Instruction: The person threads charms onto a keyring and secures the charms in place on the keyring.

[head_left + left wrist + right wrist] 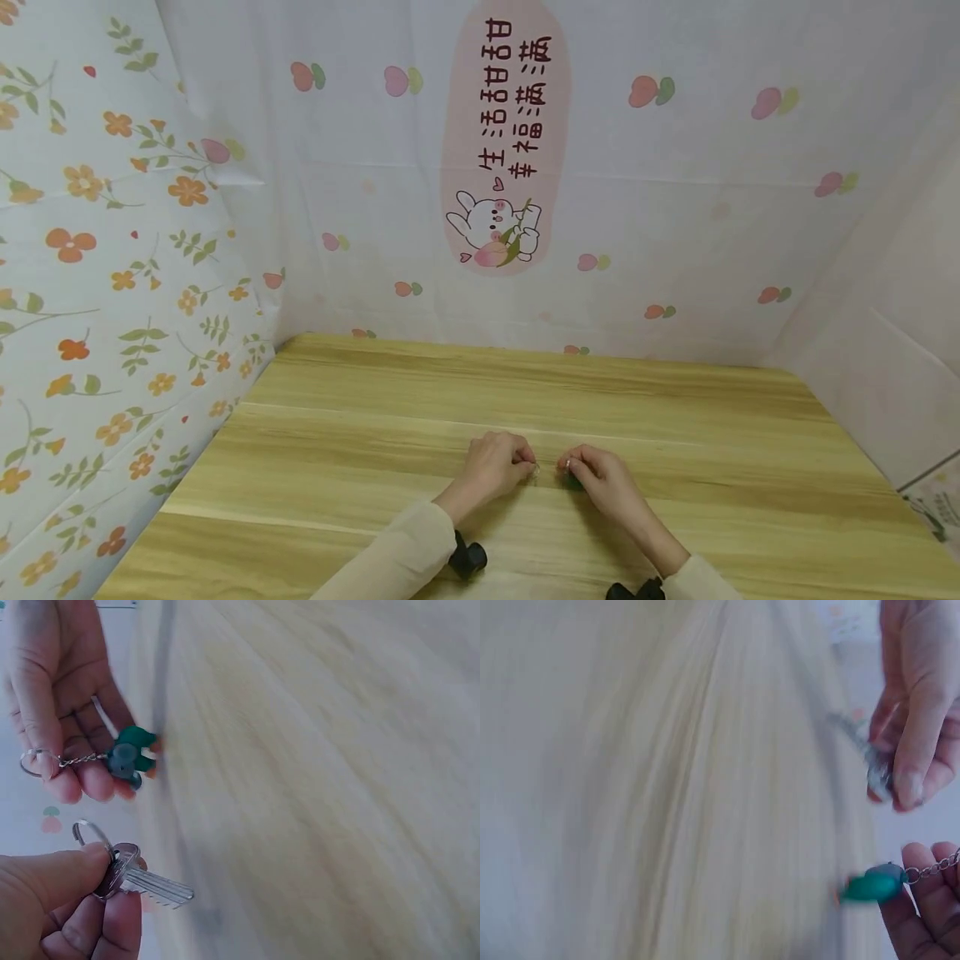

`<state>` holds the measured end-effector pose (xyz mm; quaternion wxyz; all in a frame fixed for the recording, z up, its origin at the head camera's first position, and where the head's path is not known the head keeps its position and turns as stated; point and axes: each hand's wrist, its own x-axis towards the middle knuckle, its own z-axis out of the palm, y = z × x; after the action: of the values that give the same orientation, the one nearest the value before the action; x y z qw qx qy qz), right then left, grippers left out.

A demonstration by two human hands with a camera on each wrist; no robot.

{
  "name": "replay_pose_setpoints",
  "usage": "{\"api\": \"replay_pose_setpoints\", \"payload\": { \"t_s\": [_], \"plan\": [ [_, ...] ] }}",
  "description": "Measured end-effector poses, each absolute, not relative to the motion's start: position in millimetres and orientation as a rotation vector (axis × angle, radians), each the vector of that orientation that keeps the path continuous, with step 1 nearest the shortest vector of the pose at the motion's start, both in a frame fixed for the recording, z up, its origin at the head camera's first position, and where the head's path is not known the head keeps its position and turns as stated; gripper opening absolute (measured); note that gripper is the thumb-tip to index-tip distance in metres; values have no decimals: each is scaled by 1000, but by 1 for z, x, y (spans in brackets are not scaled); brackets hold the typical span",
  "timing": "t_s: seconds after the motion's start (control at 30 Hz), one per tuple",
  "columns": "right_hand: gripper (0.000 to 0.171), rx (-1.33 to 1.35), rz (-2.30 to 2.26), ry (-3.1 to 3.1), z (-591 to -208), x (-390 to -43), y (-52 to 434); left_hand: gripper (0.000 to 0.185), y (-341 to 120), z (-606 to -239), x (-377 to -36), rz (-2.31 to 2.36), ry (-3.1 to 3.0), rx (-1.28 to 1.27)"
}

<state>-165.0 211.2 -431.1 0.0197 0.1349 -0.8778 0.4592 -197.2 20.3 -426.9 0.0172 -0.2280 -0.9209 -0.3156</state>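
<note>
Low in the head view, just above the worktop (525, 392), the left hand (52, 907) pinches a key (150, 883) with its ring while the right hand (56, 697) pinches the green charm's (131, 756) separate ring, so joining them looks undone.

Left hand (491, 467) and right hand (600, 477) side by side above surface (525, 392), near its front edge (key (154, 885) left, charm (129, 759) right); curtain (675, 208) behind.
</note>
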Motion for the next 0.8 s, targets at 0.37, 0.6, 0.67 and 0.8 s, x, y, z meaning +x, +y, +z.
{"api": "replay_pose_setpoints", "payload": {
  "t_s": [0.37,0.6,0.67,0.8],
  "plan": [
    [17,128,1809,-2448,-418,-133,188,7,20,-408,-181,-1456,-2815,-643],
    [16,461,1212,-2250,-426,-124,177,5,22,-406,-174,-1445,-2762,-668],
    [20,470,1110,-2247,-428,-124,177,5,22,-405,-172,-1464,-2769,-674],
    [26,488,912,-2249,-430,-124,180,5,21,-403,-169,-1514,-2774,-683]
  ]
}}
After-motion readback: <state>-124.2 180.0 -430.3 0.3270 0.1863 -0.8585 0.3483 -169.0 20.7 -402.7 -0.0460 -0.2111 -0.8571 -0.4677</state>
